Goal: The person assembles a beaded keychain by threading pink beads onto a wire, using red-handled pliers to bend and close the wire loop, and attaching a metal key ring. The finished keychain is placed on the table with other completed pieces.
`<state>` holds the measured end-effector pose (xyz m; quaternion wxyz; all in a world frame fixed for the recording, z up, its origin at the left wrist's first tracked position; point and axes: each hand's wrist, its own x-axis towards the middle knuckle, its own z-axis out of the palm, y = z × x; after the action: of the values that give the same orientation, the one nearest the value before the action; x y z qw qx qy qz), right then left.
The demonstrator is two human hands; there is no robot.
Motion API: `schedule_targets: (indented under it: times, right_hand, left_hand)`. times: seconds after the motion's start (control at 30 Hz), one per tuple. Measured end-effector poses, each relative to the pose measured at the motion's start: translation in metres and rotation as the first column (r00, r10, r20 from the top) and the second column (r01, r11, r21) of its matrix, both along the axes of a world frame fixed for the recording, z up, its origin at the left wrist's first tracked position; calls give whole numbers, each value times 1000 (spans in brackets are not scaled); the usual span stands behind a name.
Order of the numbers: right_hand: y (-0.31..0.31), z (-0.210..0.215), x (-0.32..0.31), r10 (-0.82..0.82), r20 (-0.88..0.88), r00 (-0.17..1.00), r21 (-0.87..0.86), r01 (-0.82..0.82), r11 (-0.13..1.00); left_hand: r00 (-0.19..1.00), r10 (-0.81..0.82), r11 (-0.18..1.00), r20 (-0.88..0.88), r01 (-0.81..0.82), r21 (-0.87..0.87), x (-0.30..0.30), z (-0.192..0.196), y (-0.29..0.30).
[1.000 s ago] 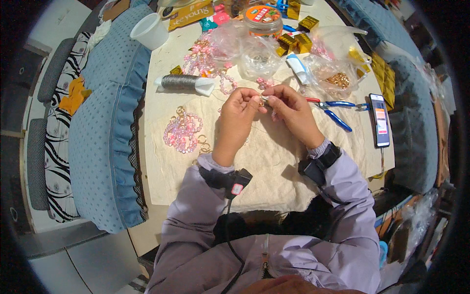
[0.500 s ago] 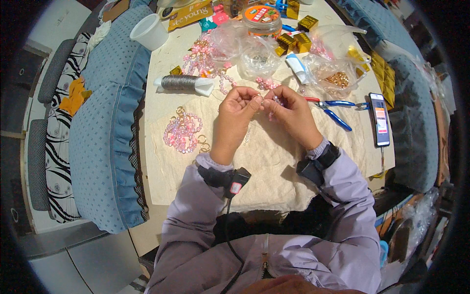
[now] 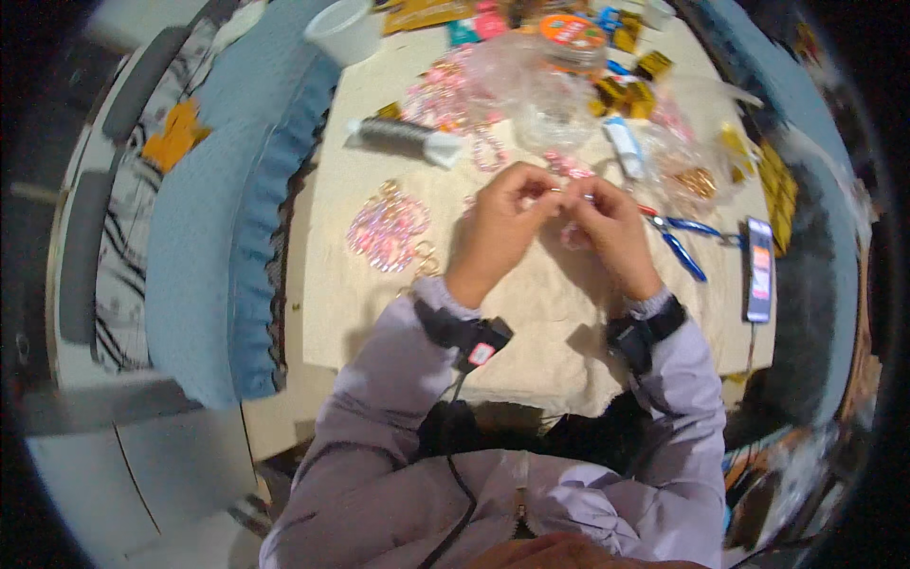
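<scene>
My left hand (image 3: 505, 226) and my right hand (image 3: 609, 228) meet over the middle of the cream cloth (image 3: 531, 313) on the table. Their fingertips pinch one small pink beaded piece (image 3: 572, 196) between them; most of it is hidden by the fingers. Both wrists wear dark bands, and a cable runs down from the left one. A pile of finished pink bead pieces with gold rings (image 3: 387, 230) lies to the left of my left hand. Blue-handled pliers (image 3: 681, 242) lie just right of my right hand.
A spool of dark wire (image 3: 406, 138) lies beyond my left hand. Clear bags of pink and gold beads (image 3: 550, 95) crowd the far side, with a white cup (image 3: 346, 30) at the far left. A phone (image 3: 759, 268) lies at the right edge. Blue cushions (image 3: 204, 237) flank the table.
Both hands stay pinched together on the small piece, with only slight finger shifts. The view has tilted a little, so the table sits lower in the picture.
</scene>
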<state>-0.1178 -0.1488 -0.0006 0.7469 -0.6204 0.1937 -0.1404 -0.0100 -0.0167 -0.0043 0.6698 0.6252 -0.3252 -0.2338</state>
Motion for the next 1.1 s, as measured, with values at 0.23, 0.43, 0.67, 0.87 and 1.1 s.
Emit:
schedule_targets:
  times: [0.23,0.43,0.67,0.87,1.1]
  right_hand:
    - [0,4,-1,-37,-42,998,-75,34,997]
    - [0,2,-1,-49,-17,999,-109,46,993]
    - [-4,6,-1,-10,-4,1000,-177,9,984]
    - [-11,17,-8,-25,-50,998,-122,19,992]
    - [-38,21,-15,98,-82,992,-171,-111,979]
  left_hand:
    - [973,36,998,229,-47,43,-3,7,2]
    - [952,41,996,304,-62,60,-4,7,3]
    - [880,61,987,471,-124,104,-4,9,1]
    - [882,86,994,464,-105,17,2,13,3]
    - [966,242,952,89,-219,-214,18,15,6]
